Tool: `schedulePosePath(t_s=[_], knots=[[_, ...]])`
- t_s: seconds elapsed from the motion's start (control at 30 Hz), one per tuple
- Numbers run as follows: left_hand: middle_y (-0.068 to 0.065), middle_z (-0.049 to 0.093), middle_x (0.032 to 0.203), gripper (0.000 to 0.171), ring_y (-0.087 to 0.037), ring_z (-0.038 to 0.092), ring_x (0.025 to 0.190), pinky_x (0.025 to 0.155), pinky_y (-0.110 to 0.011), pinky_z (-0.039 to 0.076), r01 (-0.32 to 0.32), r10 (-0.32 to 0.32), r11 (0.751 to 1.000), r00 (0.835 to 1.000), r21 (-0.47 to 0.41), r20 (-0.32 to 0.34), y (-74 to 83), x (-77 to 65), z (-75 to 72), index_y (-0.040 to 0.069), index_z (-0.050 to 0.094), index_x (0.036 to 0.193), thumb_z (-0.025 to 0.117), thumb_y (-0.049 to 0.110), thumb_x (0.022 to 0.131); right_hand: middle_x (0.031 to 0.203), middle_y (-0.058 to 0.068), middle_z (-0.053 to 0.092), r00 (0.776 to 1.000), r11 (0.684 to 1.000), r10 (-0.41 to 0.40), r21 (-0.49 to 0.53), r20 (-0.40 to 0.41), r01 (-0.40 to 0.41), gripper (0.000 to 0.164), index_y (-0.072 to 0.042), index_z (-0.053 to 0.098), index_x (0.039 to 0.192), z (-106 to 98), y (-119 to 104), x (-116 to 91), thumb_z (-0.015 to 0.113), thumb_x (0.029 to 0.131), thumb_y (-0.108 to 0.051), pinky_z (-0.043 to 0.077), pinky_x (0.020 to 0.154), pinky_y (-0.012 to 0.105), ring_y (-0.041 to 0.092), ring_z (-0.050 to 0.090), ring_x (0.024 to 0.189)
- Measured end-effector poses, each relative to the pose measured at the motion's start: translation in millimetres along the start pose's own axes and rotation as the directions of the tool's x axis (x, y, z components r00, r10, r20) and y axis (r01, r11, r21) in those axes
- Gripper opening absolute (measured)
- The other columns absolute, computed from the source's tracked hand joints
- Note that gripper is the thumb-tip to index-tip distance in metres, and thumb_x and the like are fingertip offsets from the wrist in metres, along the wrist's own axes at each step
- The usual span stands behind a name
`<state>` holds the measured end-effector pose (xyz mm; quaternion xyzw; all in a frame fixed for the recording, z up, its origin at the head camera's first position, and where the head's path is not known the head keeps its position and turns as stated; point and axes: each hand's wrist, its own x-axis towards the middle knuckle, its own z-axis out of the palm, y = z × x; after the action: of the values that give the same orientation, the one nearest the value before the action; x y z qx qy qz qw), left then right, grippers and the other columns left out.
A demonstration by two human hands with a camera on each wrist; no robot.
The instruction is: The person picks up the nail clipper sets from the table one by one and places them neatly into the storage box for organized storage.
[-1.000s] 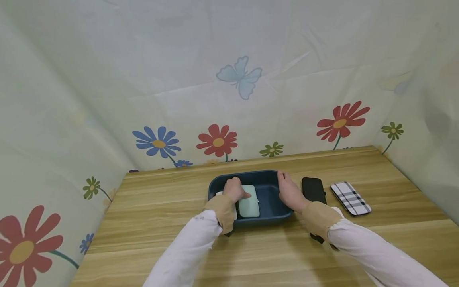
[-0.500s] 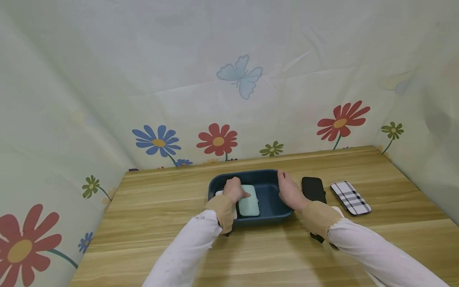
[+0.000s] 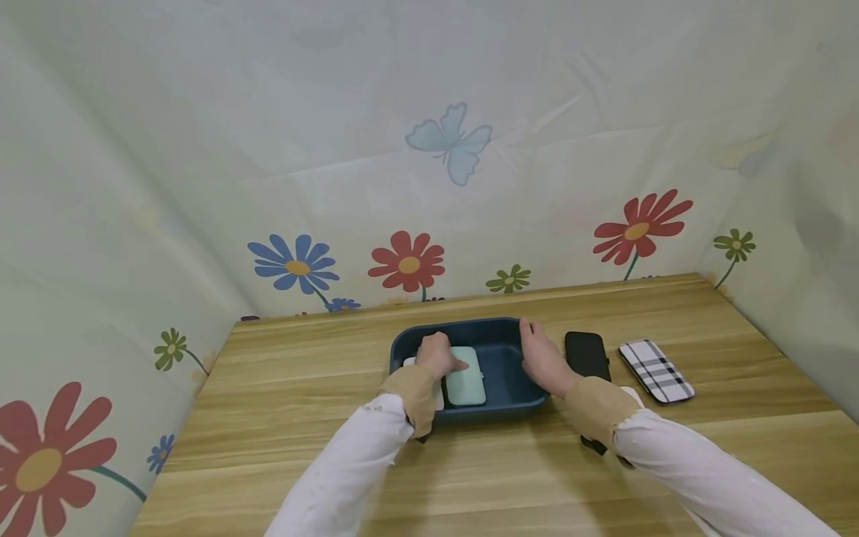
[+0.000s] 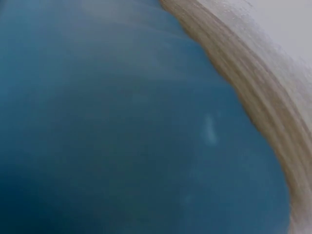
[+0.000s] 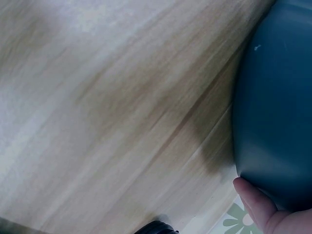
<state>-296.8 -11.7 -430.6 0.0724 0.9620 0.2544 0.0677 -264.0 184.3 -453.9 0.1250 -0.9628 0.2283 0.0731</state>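
Observation:
On the wooden table stands a dark blue oblong bin (image 3: pixel 502 365). My left hand (image 3: pixel 438 354) reaches inside it, with the thumb lying over a mint-green clasp case (image 3: pixel 466 384) and the curled fingers at that case's left side. A white case (image 3: pixel 439 395) lies left of it, partly covered by hand and wrist. My right hand (image 3: pixel 542 359) steadies the bin's right end, fingers fairly straight along the outer wall; its fingertips (image 5: pixel 246 190) touch the wall in the right wrist view. Only the blue bin wall (image 4: pixel 136 122) and table fill the left wrist view.
Right of the bin lie a black case (image 3: pixel 587 355) and a plaid case (image 3: pixel 656 371). A white item (image 3: pixel 632 395) shows partly behind the right wrist. A flower-printed curtain (image 3: pixel 456 224) borders the table's back and sides.
The mint-green case and the left hand have shifted very slightly left. The right hand and the bin stay in place.

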Motion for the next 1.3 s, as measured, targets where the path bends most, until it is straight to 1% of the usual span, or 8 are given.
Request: schedulePosePath(t_s=[0.1,0.2,0.37,0.57,0.7,0.87,1.0,1.3], knots=[[-0.015,0.058,0.086,0.041,-0.026,0.055,0.079,0.07,-0.035,0.046,-0.014,0.014,0.999,1.0,0.049,0.003,0.0,2.0,1.8,-0.005,0.063,0.089,0.082,0.022,0.066,0.116,0.039,0.034,1.0,1.0,-0.004,-0.007,-0.006,0.004,0.061,0.018,0.024,0.13,0,0,0,0.053,0.077,0.015,0.036,0.041,0.028,0.016,0.041,0.042],[-0.016,0.055,0.09,0.045,-0.027,0.053,0.082,0.073,-0.035,0.046,-0.024,0.023,0.996,1.0,0.083,0.015,0.0,3.4,3.2,-0.007,0.061,0.096,0.081,0.022,0.067,0.116,0.039,0.034,1.0,1.0,0.001,-0.004,-0.004,-0.001,0.061,0.018,0.024,0.131,1,1,0,0.053,0.077,0.015,0.036,0.041,0.028,0.016,0.04,0.042],[-0.016,0.054,0.09,0.045,-0.026,0.053,0.079,0.072,-0.035,0.046,-0.022,0.02,0.997,0.999,0.07,0.029,-0.1,3.6,3.0,-0.007,0.061,0.097,0.08,0.021,0.068,0.117,0.039,0.034,1.0,1.0,0.012,0.004,0.003,-0.012,0.062,0.016,0.023,0.132,0,0,0,0.053,0.078,0.015,0.035,0.041,0.028,0.016,0.04,0.042],[-0.017,0.055,0.091,0.046,-0.026,0.053,0.081,0.073,-0.036,0.046,-0.036,0.034,0.997,0.999,0.069,0.027,-1.1,2.4,1.6,-0.007,0.06,0.098,0.08,0.021,0.068,0.114,0.038,0.035,1.0,1.0,-0.003,-0.003,-0.01,0.003,0.062,0.017,0.024,0.13,0,-1,0,0.054,0.076,0.015,0.035,0.042,0.029,0.017,0.041,0.043],[-0.017,0.053,0.092,0.045,-0.026,0.052,0.081,0.073,-0.036,0.045,-0.025,0.023,0.998,0.999,0.063,0.037,-0.4,1.7,1.5,-0.007,0.06,0.099,0.079,0.021,0.07,0.116,0.038,0.034,1.0,1.0,0.007,0.001,-0.002,-0.007,0.063,0.017,0.023,0.131,0,-1,0,0.054,0.077,0.015,0.036,0.042,0.029,0.017,0.041,0.044],[-0.016,0.052,0.093,0.043,-0.024,0.051,0.078,0.071,-0.035,0.045,-0.02,0.016,0.997,0.998,0.069,0.066,0.9,-0.2,-0.6,-0.005,0.061,0.099,0.078,0.021,0.07,0.118,0.039,0.033,1.0,1.0,0.015,0.006,0.011,-0.015,0.064,0.017,0.022,0.132,-1,-1,-1,0.054,0.077,0.015,0.036,0.042,0.029,0.017,0.041,0.044],[-0.016,0.052,0.094,0.042,-0.023,0.05,0.077,0.067,-0.034,0.046,-0.037,0.028,0.995,0.995,0.095,0.099,3.2,-2.9,-6.6,-0.004,0.061,0.098,0.079,0.022,0.07,0.119,0.039,0.033,1.0,1.0,0.016,0.005,0.015,-0.016,0.064,0.017,0.021,0.132,-1,-1,0,0.054,0.077,0.015,0.036,0.042,0.029,0.016,0.041,0.044],[-0.009,0.052,0.075,0.027,-0.02,0.048,0.067,0.052,-0.028,0.042,-0.066,0.046,0.99,0.987,0.125,0.154,4.1,-9.3,-21.8,0.0,0.064,0.08,0.077,0.022,0.072,0.116,0.039,0.034,1.0,1.0,-0.001,0.011,-0.002,0.001,0.062,0.017,0.023,0.13,0,0,0,0.053,0.075,0.017,0.035,0.042,0.029,0.017,0.04,0.043]])
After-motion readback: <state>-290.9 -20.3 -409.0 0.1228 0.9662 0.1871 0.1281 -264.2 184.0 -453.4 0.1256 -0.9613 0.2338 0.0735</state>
